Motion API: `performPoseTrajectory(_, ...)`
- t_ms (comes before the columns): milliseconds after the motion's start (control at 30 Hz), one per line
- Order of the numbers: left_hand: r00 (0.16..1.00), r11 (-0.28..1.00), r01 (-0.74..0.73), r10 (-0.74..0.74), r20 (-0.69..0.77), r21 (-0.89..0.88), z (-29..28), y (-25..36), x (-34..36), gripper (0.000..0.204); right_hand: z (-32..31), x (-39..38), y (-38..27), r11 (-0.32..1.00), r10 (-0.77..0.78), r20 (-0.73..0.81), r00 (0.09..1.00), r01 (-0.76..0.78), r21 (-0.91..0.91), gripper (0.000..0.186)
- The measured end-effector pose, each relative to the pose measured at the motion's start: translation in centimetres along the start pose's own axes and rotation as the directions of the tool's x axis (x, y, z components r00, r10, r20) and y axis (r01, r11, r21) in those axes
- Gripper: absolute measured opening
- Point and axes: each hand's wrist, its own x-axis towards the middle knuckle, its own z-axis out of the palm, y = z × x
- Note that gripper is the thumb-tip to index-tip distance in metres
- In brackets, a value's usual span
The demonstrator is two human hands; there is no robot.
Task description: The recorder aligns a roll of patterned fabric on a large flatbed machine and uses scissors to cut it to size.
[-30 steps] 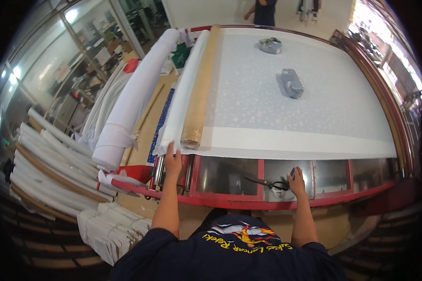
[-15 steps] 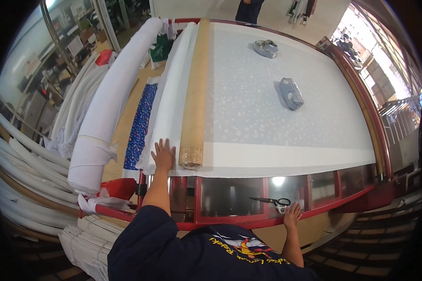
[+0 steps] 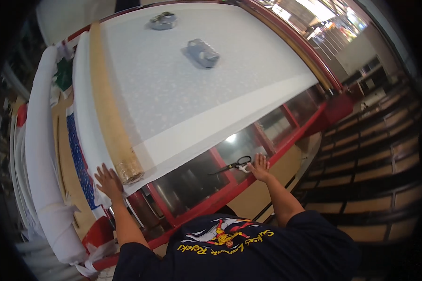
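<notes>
My left hand (image 3: pixel 109 182) rests with fingers spread on the white fabric (image 3: pixel 84 117), just left of the brown paper roll (image 3: pixel 111 112)'s near end. My right hand (image 3: pixel 260 166) lies with fingers apart on the red frame (image 3: pixel 197 206)'s near edge, beside black-handled scissors (image 3: pixel 243 160) on the glass panels. A pale sheet (image 3: pixel 183 103) with a faint speckled pattern covers much of the machine top, with two grey wrapped lumps (image 3: pixel 201 52) (image 3: pixel 162 21) on it.
At left lie a thick white fabric roll (image 3: pixel 47 154), blue patterned cloth (image 3: pixel 77 159) and green cloth (image 3: pixel 63 72). A rail with a brass-coloured bar (image 3: pixel 290 42) bounds the machine's right side. Dark slatted racks (image 3: pixel 361 178) stand at right. A dark-clad person (image 3: pixel 126 4) is partly visible beyond.
The view has swung right and tilted. My left hand's fingers have spread on the white fabric, and my right hand has flattened out beside the scissors.
</notes>
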Motion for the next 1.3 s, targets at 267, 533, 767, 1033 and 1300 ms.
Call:
performPoseTrajectory(267,0.998,1.000,0.002,-0.003,0.062,0.009,-0.4,-0.7,-2.0,0.054,0.4,-0.6,0.6,0.999,-0.023,-0.012,1.000,0.022,-0.035,0.096)
performPoseTrajectory(533,0.894,0.714,0.448,-0.362,0.264,-0.539,4.4,-8.2,-4.5,0.083,1.6,0.3,2.8,0.999,-0.010,-0.092,0.996,0.007,-0.036,0.095)
performPoseTrajectory(767,0.813,0.622,0.582,-0.463,0.353,-0.523,6.0,-13.5,-6.6,0.083,1.3,0.9,1.5,0.994,-0.081,-0.073,0.994,0.075,-0.077,0.093)
performPoseTrajectory(1033,0.762,0.506,0.629,-0.552,0.338,-0.591,6.1,-14.5,-6.6,0.082,1.2,0.6,0.8,0.994,-0.043,-0.079,0.996,0.034,-0.106,0.090)
performPoseTrajectory(1300,0.733,0.157,0.561,-0.550,0.400,-0.813,5.4,-17.4,-7.5,0.060,1.3,0.7,0.3,0.995,-0.053,-0.097,0.994,0.043,-0.095,0.087)
